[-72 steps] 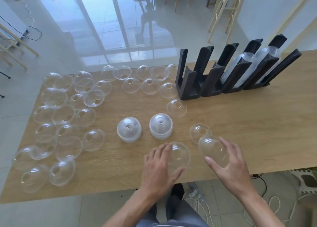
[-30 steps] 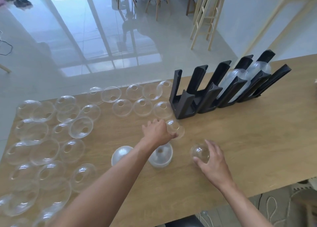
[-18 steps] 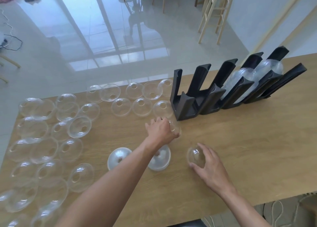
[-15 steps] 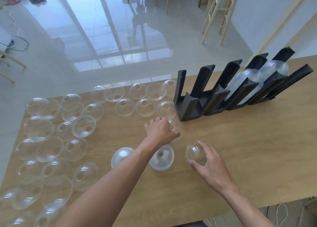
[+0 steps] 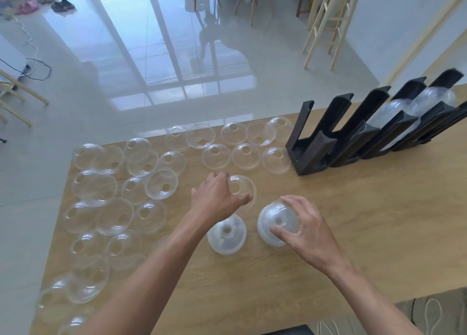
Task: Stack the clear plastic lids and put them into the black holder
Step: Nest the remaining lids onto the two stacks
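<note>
My left hand [image 5: 217,195] grips a single clear dome lid [image 5: 243,187] by its rim, tilted, in the middle of the wooden table [image 5: 353,221]. My right hand [image 5: 307,229] holds a whitish nested stack of lids [image 5: 275,223] from the right side, low over the table. Another nested stack [image 5: 227,235] stands between my arms. The black holder [image 5: 309,155] stands at the back right. Its two right slots carry long lid stacks [image 5: 394,109]; the left slots show no lids.
Several loose clear lids [image 5: 156,188] cover the left half of the table, and more lids [image 5: 246,156] sit in rows just left of the holder. The table's near edge runs below my arms. Wooden stools [image 5: 326,23] stand on the tiled floor beyond.
My left hand has closed on the lid near the holder and tipped it up. My right hand has brought its lids left, closer to the standing stack.
</note>
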